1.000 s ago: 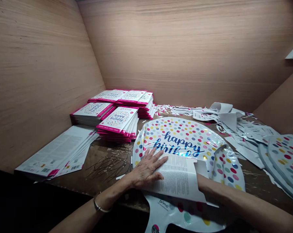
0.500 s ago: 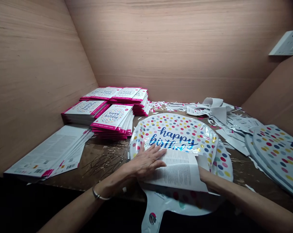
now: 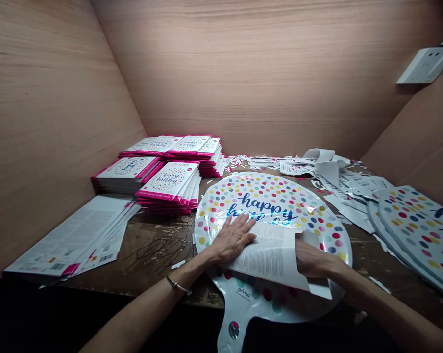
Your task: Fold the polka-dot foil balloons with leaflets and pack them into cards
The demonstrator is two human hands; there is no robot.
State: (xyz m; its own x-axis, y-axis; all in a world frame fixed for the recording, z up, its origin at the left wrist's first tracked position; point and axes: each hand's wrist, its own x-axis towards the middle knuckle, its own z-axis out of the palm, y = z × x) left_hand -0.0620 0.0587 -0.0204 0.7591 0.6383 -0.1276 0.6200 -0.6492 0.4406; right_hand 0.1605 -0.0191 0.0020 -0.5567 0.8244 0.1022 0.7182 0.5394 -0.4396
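A flat foil balloon [image 3: 280, 191] with coloured dots and blue "happy birthday" lettering lies in front of me, its tail pointing toward me. On top of it rests a white printed card sleeve [image 3: 271, 255], text side up. My left hand [image 3: 234, 238] lies flat across the sleeve's left end, fingers spread and holding nothing. From the right, my right hand [image 3: 309, 257] reaches into the sleeve's open end; its fingers are hidden inside, so whether they hold anything cannot be seen.
Stacks of pink-edged "happy birthday" packets [image 3: 168, 181] stand at the back left. Nearer lie flat printed sleeves [image 3: 70, 235]. Paper scraps [image 3: 328, 169] litter the back right, beside more dotted balloons [image 3: 416, 230]. Wooden panels [image 3: 243, 73] enclose the table; a socket [image 3: 425, 66] is on the right.
The right hand has drawn back a little, showing more of itself at the sleeve's mouth. My left hand has shifted slightly right, still flat on the sleeve. The balloon's dotted surface looks smoother.
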